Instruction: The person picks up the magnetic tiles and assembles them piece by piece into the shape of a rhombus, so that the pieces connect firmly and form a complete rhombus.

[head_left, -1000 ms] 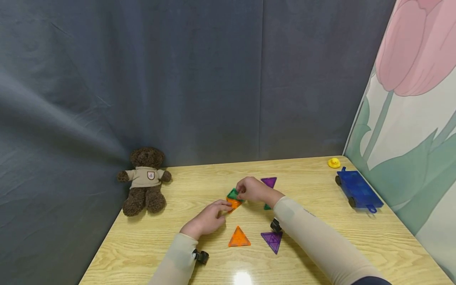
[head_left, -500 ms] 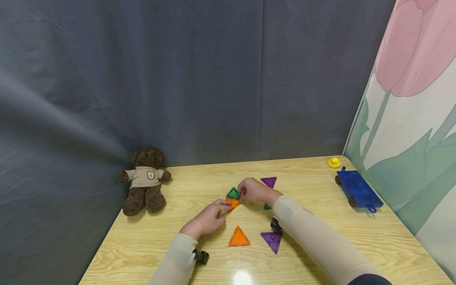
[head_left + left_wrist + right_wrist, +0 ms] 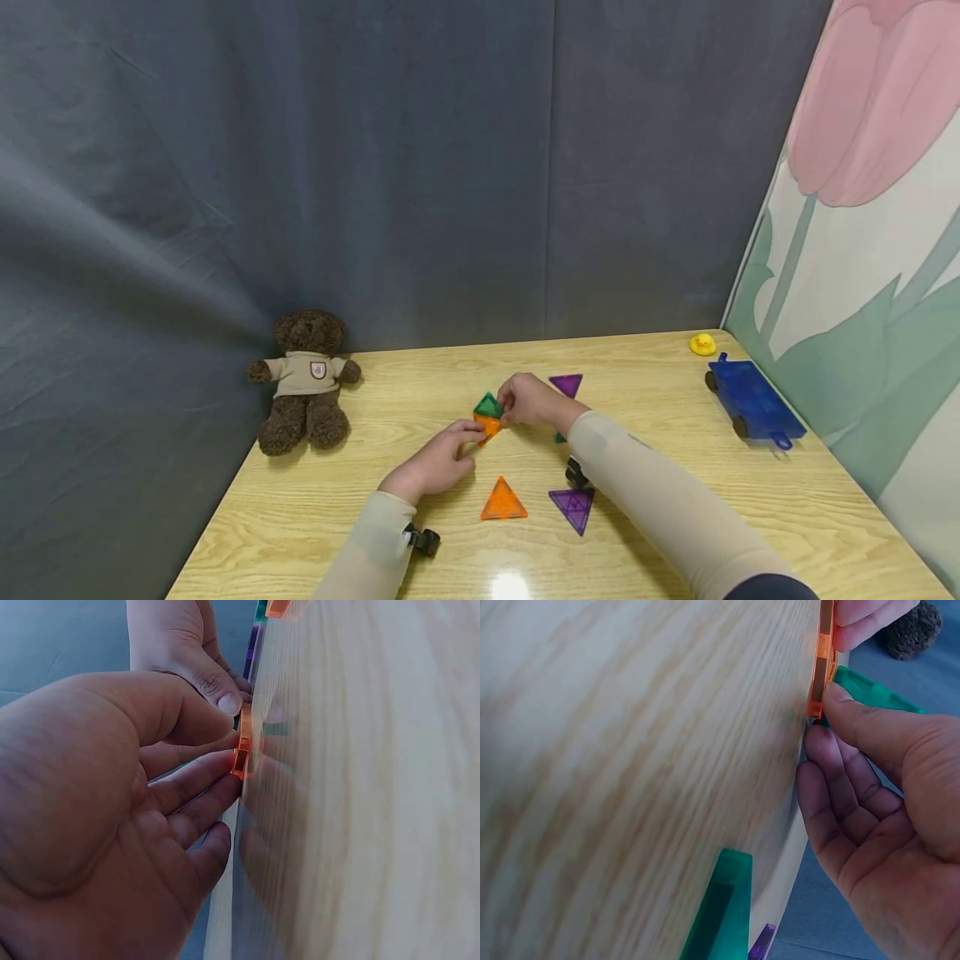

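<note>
In the head view, a green triangular magnetic tile [image 3: 488,405] stands edge to edge with an orange triangular magnetic tile [image 3: 488,426] at mid-table. My left hand [image 3: 437,457] holds the orange tile at its near left side, thumb and fingertips on its edge. Opposite it, my right hand [image 3: 531,401] pinches the green tile by its right corner, where the two tiles meet. The right wrist view shows the green tile [image 3: 874,691] angled up from the table, while the orange tile [image 3: 821,664] lies along the surface.
A loose orange triangle [image 3: 503,502] and a purple triangle [image 3: 573,507] lie nearer me. Beyond the right wrist are another purple triangle [image 3: 566,383] and a partly hidden green tile [image 3: 559,437]. A teddy bear [image 3: 307,383], a blue wheeled base [image 3: 753,402] and a yellow duck [image 3: 702,344] stand farther out.
The joined green and orange tiles have shifted slightly left, with the right hand moving along. More of the green tile shows now. The left hand has barely moved.
</note>
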{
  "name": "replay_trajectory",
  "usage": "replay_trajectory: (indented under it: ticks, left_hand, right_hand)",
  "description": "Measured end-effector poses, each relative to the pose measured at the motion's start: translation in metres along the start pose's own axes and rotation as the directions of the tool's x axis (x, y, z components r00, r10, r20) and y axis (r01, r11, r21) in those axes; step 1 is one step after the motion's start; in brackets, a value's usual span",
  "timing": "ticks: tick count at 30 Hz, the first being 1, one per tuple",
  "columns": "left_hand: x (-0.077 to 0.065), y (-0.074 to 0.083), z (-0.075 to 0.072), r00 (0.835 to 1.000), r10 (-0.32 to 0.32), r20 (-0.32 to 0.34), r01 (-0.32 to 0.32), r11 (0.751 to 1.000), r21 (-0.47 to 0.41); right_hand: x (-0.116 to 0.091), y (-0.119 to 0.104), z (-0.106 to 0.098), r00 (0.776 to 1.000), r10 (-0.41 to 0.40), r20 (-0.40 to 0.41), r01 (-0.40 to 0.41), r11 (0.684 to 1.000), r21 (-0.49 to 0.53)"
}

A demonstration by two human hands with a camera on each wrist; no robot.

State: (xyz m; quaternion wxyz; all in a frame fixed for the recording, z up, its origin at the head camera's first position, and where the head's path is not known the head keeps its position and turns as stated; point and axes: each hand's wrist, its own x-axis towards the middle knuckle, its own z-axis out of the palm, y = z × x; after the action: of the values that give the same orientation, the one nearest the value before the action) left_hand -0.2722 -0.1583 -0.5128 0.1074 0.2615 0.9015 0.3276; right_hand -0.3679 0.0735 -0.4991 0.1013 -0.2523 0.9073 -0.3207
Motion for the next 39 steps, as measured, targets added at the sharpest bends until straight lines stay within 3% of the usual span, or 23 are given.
replay_trajectory:
  ticks: [10,18,28,39]
  left_hand:
    - [-0.001,-0.005,0.001,0.999,-0.010,-0.041,0.007,0.996,-0.084]
    - [-0.007,-0.004,0.001,0.998,-0.006,-0.057,0.001,0.996,-0.087]
    - [-0.023,0.003,0.001,0.998,0.031,0.047,-0.028,0.997,-0.070]
    - [-0.027,0.014,0.009,0.990,0.080,0.117,-0.072,0.995,-0.073]
  right_hand:
    - [0.001,0.001,-0.002,0.999,0.030,-0.021,-0.030,1.000,0.010]
    - [0.000,0.006,-0.006,0.999,0.030,-0.042,-0.030,1.000,0.002]
    - [-0.004,0.013,-0.011,0.998,0.042,-0.046,-0.042,0.999,0.000]
    - [-0.005,0.017,-0.013,0.998,0.066,-0.013,-0.065,0.997,0.032]
